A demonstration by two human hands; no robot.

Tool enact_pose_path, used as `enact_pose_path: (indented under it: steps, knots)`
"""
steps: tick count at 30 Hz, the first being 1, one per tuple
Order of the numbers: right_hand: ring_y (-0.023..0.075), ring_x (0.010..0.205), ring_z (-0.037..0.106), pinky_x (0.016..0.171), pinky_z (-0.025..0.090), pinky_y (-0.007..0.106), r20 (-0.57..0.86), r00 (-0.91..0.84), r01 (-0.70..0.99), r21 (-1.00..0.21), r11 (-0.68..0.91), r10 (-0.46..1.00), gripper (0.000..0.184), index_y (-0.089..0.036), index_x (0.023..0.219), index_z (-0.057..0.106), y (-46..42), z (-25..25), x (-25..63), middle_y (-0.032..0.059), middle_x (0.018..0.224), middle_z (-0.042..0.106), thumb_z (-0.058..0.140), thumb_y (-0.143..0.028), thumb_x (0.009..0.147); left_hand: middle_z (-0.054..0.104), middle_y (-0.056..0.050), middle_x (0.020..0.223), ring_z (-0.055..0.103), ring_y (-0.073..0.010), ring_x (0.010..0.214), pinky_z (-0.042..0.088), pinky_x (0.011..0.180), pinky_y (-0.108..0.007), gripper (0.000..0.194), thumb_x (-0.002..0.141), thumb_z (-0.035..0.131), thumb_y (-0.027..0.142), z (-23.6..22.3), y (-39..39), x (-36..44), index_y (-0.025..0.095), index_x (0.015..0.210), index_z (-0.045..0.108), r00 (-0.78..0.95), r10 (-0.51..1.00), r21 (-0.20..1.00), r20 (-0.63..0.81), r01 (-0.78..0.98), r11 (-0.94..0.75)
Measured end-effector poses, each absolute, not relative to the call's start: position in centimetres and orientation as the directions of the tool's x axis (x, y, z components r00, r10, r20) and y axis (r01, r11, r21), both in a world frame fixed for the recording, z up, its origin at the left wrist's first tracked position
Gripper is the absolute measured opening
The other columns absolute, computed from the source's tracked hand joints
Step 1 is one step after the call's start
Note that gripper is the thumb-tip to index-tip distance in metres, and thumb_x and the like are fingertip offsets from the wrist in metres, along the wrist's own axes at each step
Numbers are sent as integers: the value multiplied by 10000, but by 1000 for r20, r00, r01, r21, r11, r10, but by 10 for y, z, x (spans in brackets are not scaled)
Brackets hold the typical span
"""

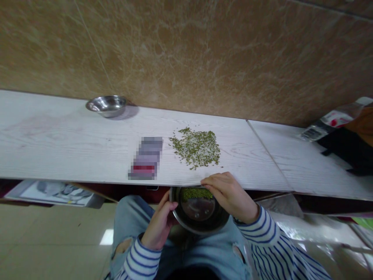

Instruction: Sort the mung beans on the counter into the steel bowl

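Observation:
My left hand (165, 220) grips the left rim of a metal bowl (200, 229), thumb on top, holding it over my lap just under the counter's front edge. Inside the bowl, small green beans (196, 193) that look like mung beans are gathered along the far side. My right hand (230, 194) reaches across the bowl's right side, its fingers stretched out flat at the counter edge with nothing visible in them. More green beans (196, 147) lie scattered in a patch on the counter, just beyond the right hand.
The white wood-grain counter (52, 144) runs along a tiled wall (186, 58). A small steel bowl (107, 107) stands at the back left. A blurred-out flat object (147, 157) lies left of the beans. A plastic bottle (335, 120) and a dark bag (352, 144) are at right.

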State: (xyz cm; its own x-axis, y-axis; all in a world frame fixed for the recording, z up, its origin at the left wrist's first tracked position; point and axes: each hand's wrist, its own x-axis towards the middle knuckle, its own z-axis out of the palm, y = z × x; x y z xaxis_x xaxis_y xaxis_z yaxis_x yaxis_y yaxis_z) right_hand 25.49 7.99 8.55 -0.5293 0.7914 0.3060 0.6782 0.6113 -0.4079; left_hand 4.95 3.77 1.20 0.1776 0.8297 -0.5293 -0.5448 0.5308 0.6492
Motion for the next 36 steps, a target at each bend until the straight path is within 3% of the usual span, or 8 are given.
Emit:
enact_pose_path:
  steps: [8, 22, 27, 36]
  knots:
    - [142, 897, 638, 806, 417, 312, 328, -466, 731, -380, 567, 822, 182, -214, 1037, 617, 73, 89, 265, 36, 959, 708, 471, -212, 929, 679, -17, 917, 601, -179, 768, 438, 594, -267, 532, 680, 621, 248, 11, 38, 56, 238, 1209, 560, 175, 810, 632, -560, -542, 554]
    - [147, 869, 628, 785, 389, 309, 322, -402, 807, -318, 498, 857, 189, -219, 1059, 609, 96, 79, 260, 26, 930, 705, 462, -229, 939, 693, -22, 1016, 627, -195, 843, 457, 618, -273, 511, 719, 590, 233, 14, 36, 52, 242, 1227, 534, 157, 805, 630, -572, -545, 553]
    - [156, 887, 634, 811, 412, 318, 311, -385, 825, -306, 475, 869, 205, -233, 1073, 610, 120, 79, 261, 29, 971, 707, 455, -235, 939, 697, -29, 1051, 630, -216, 929, 478, 703, -295, 503, 711, 604, 237, 10, 37, 49, 239, 1212, 553, 161, 796, 615, -584, -552, 563]
    - [166, 862, 644, 796, 440, 317, 381, -352, 827, -301, 475, 855, 217, -218, 1042, 632, 147, 82, 265, 46, 947, 712, 447, -265, 940, 691, -51, 1090, 627, -239, 962, 478, 722, -316, 604, 686, 628, 280, 1, 40, 49, 252, 1278, 518, 177, 778, 592, -602, -556, 584]
